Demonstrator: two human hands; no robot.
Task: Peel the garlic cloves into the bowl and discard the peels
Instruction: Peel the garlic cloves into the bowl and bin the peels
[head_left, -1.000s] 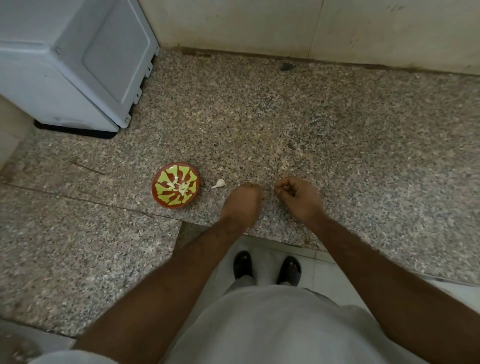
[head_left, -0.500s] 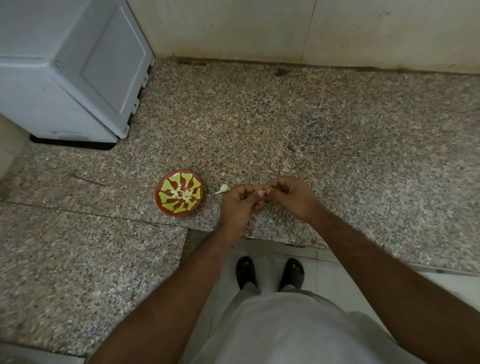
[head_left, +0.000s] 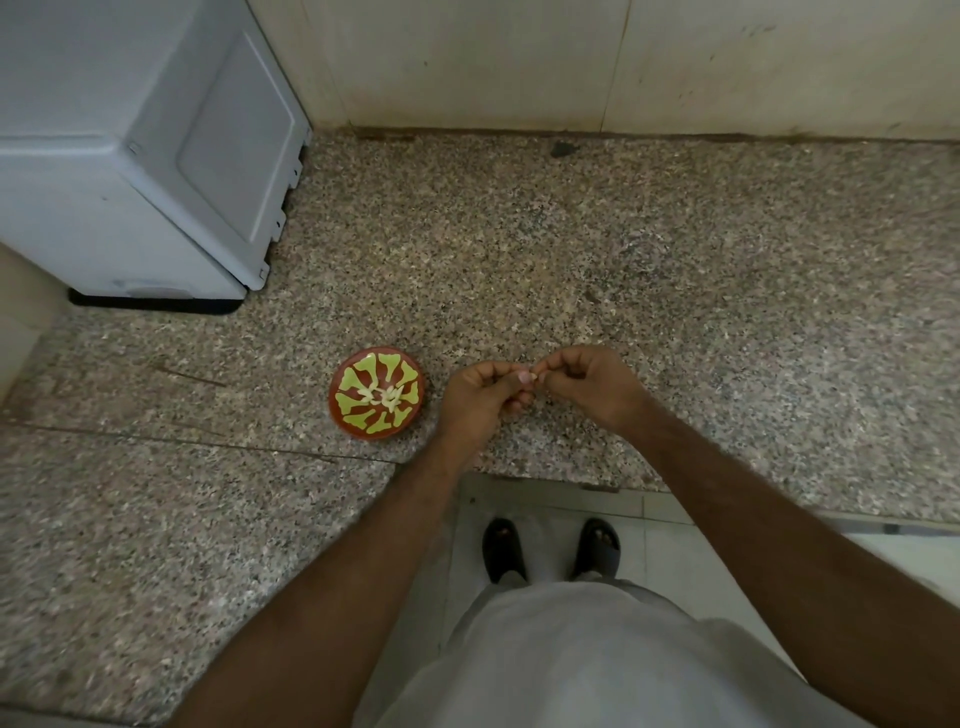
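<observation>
At ten o'clock, far corner of the counter: white appliance (head_left: 130, 171), boxy, panelled side facing right, seated on a black base.

Underfoot of everything: speckled granite countertop (head_left: 623, 270), L-shaped, with a seam running across the left section; pale tiled wall (head_left: 519, 62) along the twelve o'clock edge.

Centre, slightly toward nine o'clock: small red bowl (head_left: 377, 393) with a yellow-green radiating pattern, standing upright on the granite near the front edge. Contents: several pale peeled garlic cloves (head_left: 383, 397) heaped in the middle.

Just right of the bowl, apart from it: left hand (head_left: 480, 397), fingers curled, fingertips pinching one end of a small pale garlic clove (head_left: 525, 376) held above the counter.

At three o'clock from that: right hand (head_left: 584, 384), fingers curled, thumb and fingertip nipping the other end of the same clove. Both hands meet at this piece; whether skin is coming away cannot be told.

At six o'clock, below the counter edge: white tiled floor (head_left: 675, 551), two dark sandals (head_left: 550, 548), pale garment (head_left: 597, 660).
</observation>
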